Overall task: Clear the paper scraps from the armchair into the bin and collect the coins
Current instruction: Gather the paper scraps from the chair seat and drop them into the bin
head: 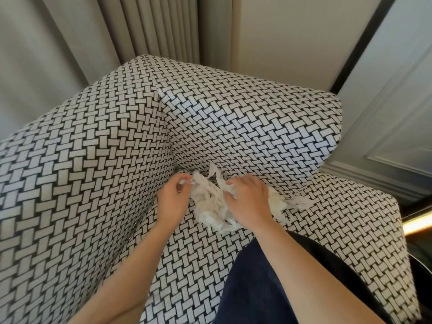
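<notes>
1. Paper scraps (211, 206) lie heaped on the armchair (187, 265) seat, at 12 o'clock by the backrest; none looks binned yet.
2. Left hand (173, 202) pinches scraps at the heap's 9 o'clock edge. Right hand (247, 202) curls into it at 3 o'clock.
3. No coins visible; collecting them remains.

I am looking down at a person's two bare hands, the left hand (173, 199) sitting at about seven o'clock from the frame's centre and the right hand (249, 203) at about five o'clock. Both forearms (304, 265) are showing uncovered all the way to the frame's lower edge. A fingernail on the left hand is appearing short and plain. At five o'clock, low in the view, a dark navy garment (252, 288) is showing as smooth, unpatterned cloth. I am not managing to tell which piece of clothing it is.
</notes>
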